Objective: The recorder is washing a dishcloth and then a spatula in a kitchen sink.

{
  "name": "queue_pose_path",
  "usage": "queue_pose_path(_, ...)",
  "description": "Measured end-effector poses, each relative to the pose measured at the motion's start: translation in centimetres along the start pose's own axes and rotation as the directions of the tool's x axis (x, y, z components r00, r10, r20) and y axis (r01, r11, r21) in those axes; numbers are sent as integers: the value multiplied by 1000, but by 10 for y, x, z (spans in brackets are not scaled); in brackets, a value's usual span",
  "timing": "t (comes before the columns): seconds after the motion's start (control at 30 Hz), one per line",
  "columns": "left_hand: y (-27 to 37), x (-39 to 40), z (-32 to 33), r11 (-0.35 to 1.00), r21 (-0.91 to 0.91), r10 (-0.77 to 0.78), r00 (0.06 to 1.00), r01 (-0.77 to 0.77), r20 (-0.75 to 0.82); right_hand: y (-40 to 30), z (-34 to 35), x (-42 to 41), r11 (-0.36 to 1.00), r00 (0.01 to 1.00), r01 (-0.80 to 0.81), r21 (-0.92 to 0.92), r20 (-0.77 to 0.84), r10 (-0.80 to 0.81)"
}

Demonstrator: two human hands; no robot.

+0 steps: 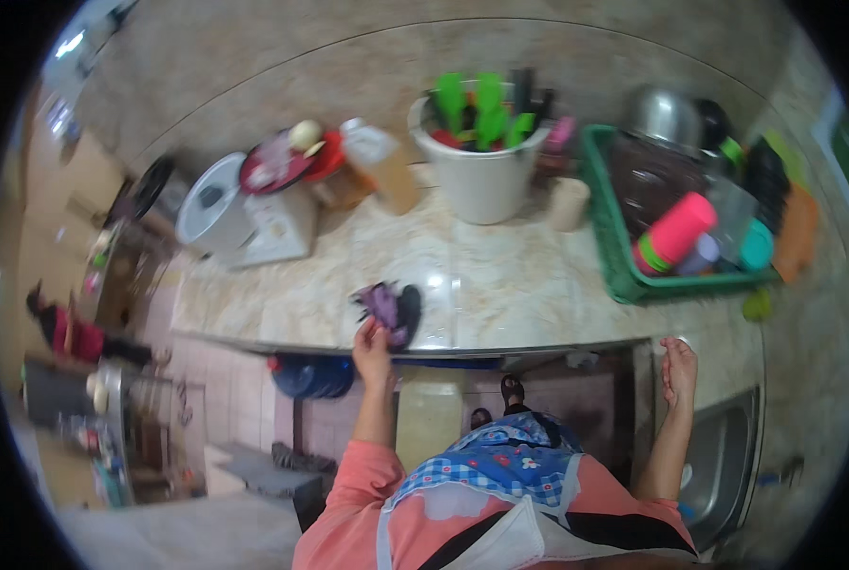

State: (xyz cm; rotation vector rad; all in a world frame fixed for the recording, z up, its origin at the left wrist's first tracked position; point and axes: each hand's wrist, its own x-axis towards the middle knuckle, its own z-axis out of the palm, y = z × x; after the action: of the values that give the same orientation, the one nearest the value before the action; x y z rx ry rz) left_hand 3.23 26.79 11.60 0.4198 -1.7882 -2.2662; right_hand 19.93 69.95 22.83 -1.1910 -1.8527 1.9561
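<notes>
My left hand (373, 349) is at the counter's front edge, its fingertips pinching a purple cloth (383, 303) with dark, ragged edges. A black oval item (409, 313) lies against the cloth's right side; what it is cannot be told. Over the right part of the counter's front edge, near the sink, my right hand (679, 370) is raised with its fingers curled and nothing visible in them. The tiled counter (510, 285) stretches between and beyond both hands.
Along the wall stand a white bucket of utensils (481, 171), a bottle of amber liquid (383, 167), a white kitchen scale (278, 224) and a green dish basket (695, 288). A metal sink (720, 463) is at right. Another person (75, 331) stands far left.
</notes>
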Motion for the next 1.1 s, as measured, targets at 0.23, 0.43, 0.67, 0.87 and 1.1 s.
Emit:
queue_pose_path(0.23,2,-58,95,924,172,-382,860,342,338,38,-174,-44,977,520,192,-95,-834,-183)
queue_pose_path(0.43,-10,-117,176,921,302,-389,655,248,648,66,-327,-102,791,76,-78,-607,-795,-602)
queue_pose_path(0.67,-51,-217,268,918,397,-385,249,5,888,65,-428,-114,714,149,-516,-473,-870,-469)
queue_pose_path(0.87,-77,-319,328,853,477,-516,-203,-213,832,93,-455,-99,615,401,-366,-698,-715,-573)
queue_pose_path(1.1,-81,-444,382,791,527,-596,-584,-310,551,87,-461,-126,782,566,48,-621,-629,-534)
